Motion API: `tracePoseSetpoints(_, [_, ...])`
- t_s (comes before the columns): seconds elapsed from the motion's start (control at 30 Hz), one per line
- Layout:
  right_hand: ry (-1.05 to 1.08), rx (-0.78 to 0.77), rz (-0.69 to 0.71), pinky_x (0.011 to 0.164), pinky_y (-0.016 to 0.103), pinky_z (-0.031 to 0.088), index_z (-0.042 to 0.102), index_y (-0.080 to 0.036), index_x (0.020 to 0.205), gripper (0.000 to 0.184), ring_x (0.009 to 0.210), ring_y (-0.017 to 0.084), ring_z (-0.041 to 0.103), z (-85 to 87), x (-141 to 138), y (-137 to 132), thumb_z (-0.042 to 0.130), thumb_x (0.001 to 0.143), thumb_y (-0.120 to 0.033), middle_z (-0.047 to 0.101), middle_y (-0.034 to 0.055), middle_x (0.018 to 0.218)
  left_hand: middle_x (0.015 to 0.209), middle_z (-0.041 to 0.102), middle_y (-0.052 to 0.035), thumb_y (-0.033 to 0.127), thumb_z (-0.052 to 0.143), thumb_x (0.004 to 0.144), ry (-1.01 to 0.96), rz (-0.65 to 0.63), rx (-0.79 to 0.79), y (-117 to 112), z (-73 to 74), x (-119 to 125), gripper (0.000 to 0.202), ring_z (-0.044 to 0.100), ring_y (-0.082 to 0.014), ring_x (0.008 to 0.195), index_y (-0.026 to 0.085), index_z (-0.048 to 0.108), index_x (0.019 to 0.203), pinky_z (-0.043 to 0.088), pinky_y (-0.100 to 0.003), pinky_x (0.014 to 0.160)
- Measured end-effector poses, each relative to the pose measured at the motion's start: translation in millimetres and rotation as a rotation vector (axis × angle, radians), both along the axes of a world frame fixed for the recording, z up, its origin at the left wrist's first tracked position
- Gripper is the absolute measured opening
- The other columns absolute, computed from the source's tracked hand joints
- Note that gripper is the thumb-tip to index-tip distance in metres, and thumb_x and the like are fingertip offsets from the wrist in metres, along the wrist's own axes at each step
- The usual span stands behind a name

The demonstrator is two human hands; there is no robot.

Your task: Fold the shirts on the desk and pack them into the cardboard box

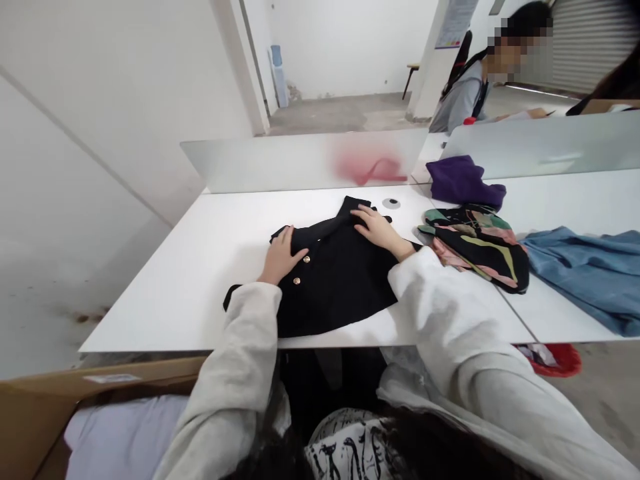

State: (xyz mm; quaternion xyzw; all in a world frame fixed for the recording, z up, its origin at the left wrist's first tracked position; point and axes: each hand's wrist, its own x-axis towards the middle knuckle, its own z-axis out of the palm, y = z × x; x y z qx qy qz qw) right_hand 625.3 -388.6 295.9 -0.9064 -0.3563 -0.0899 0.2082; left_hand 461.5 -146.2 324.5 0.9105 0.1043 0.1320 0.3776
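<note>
A black jacket (340, 287) with gold-coloured buttons lies spread on the white table in front of me, its lower edge close to the table's front edge. My left hand (281, 257) rests on the jacket's upper left part, thumb apart from the fingers, beside the buttons. On the upper right part lies my right hand (376, 229), its fingers stretched out and spread over the cloth. Both palms face down, and what is under them is hidden.
To the right lie a purple cloth (463, 181), a multicoloured patterned garment (480, 243) and a blue garment (590, 273). A frosted divider (280, 163) edges the table's back. An open cardboard box (30, 407) stands lower left; a red bin (563, 360) sits lower right. Beyond the divider is another person (463, 97).
</note>
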Motion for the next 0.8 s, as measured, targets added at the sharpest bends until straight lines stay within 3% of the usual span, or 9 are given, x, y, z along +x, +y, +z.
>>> tracePoseSetpoints(0.07, [-0.005, -0.059, -0.170, 0.091, 0.054, 0.044, 0.035, -0.012, 0.144, 0.068, 0.117, 0.038, 0.049, -16.1, 3, 18, 0.060, 0.084, -0.031, 0.034, 0.0247, 0.144, 0.119, 0.057, -0.0076, 0.036, 0.051, 0.093, -0.052, 0.046, -0.034, -5, -6.8, 13, 0.033, 0.058, -0.0226, 0.105, 0.016, 0.056, 0.120, 0.051, -0.042, 0.086])
tracePoseSetpoints(0.17, [-0.024, -0.112, -0.258, 0.082, 0.045, 0.050, 0.026, -0.014, 0.149, 0.072, 0.102, 0.033, 0.057, -33.0, -3, 22, 0.057, 0.086, -0.032, 0.045, 0.0234, 0.131, 0.120, 0.057, -0.0088, 0.036, 0.056, 0.091, -0.147, 0.127, -0.088, 1, -7.2, 24, 0.036, 0.059, -0.0218, 0.103, 0.016, 0.055, 0.120, 0.052, -0.042, 0.085])
tracePoseSetpoints(0.3, [-0.172, 0.037, -0.290, 0.065, 0.032, 0.051, 0.044, -0.022, 0.141, 0.047, 0.080, 0.021, 0.060, -28.7, -25, -10, 0.039, 0.095, -0.032, 0.053, 0.0138, 0.113, 0.121, 0.057, -0.0099, 0.038, 0.054, 0.091, -0.296, 0.259, -0.155, 30, -3.2, 26, 0.038, 0.059, -0.0216, 0.103, 0.016, 0.053, 0.122, 0.051, -0.043, 0.087])
tracePoseSetpoints(0.4, [-0.373, 0.268, -0.356, 0.074, 0.034, 0.052, 0.061, -0.024, 0.124, 0.037, 0.090, 0.023, 0.060, -14.5, -58, -41, 0.039, 0.096, -0.035, 0.054, 0.0114, 0.107, 0.119, 0.061, -0.0111, 0.042, 0.038, 0.095, -0.403, 0.408, -0.238, 65, -10.4, 9, 0.042, 0.059, -0.0208, 0.107, 0.016, 0.052, 0.125, 0.050, -0.036, 0.089])
tracePoseSetpoints(0.47, [-0.425, 0.395, -0.380, 0.084, 0.037, 0.052, 0.062, -0.025, 0.120, 0.034, 0.098, 0.024, 0.059, -7.0, -87, -57, 0.043, 0.095, -0.034, 0.055, 0.0110, 0.105, 0.108, 0.066, -0.0106, 0.045, 0.036, 0.091, -0.294, 0.474, -0.252, 90, -18.0, -11, 0.046, 0.062, -0.0226, 0.102, 0.014, 0.057, 0.119, 0.051, -0.033, 0.085])
tracePoseSetpoints(0.53, [-0.296, 0.364, -0.288, 0.085, 0.036, 0.052, 0.058, -0.025, 0.125, 0.035, 0.099, 0.023, 0.060, -2.5, -119, -69, 0.044, 0.094, -0.034, 0.057, 0.0103, 0.106, 0.089, 0.071, -0.0086, 0.047, 0.046, 0.083, 0.128, 0.364, -0.085, 109, -22.3, -32, 0.042, 0.065, -0.0268, 0.090, 0.015, 0.065, 0.102, 0.051, -0.037, 0.078])
tracePoseSetpoints(0.63, [0.044, 0.089, 0.077, 0.077, 0.033, 0.056, 0.053, -0.026, 0.131, 0.040, 0.091, 0.020, 0.065, 2.0, -155, -83, 0.044, 0.094, -0.039, 0.061, 0.0084, 0.110, 0.085, 0.073, -0.0088, 0.045, 0.047, 0.081, 0.651, 0.243, 0.281, 117, -16.9, -54, 0.037, 0.066, -0.0319, 0.086, 0.017, 0.067, 0.096, 0.050, -0.042, 0.073])
tracePoseSetpoints(0.7, [0.175, -0.019, 0.248, 0.080, 0.031, 0.055, 0.055, -0.026, 0.128, 0.038, 0.093, 0.018, 0.066, 4.7, -163, -92, 0.042, 0.095, -0.039, 0.064, 0.0068, 0.114, 0.100, 0.072, -0.0112, 0.045, 0.039, 0.086, 0.659, 0.283, 0.452, 107, -7.8, -56, 0.044, 0.064, -0.0340, 0.093, 0.017, 0.063, 0.109, 0.050, -0.045, 0.073])
tracePoseSetpoints(0.8, [0.131, -0.014, 0.110, 0.093, 0.036, 0.051, 0.056, -0.026, 0.128, 0.037, 0.107, 0.020, 0.062, 1.3, -145, -109, 0.037, 0.097, -0.034, 0.064, 0.0070, 0.120, 0.117, 0.066, -0.0119, 0.044, 0.032, 0.089, 0.338, 0.168, 0.549, 74, 2.3, -45, 0.049, 0.059, -0.0313, 0.108, 0.015, 0.057, 0.120, 0.047, -0.045, 0.088])
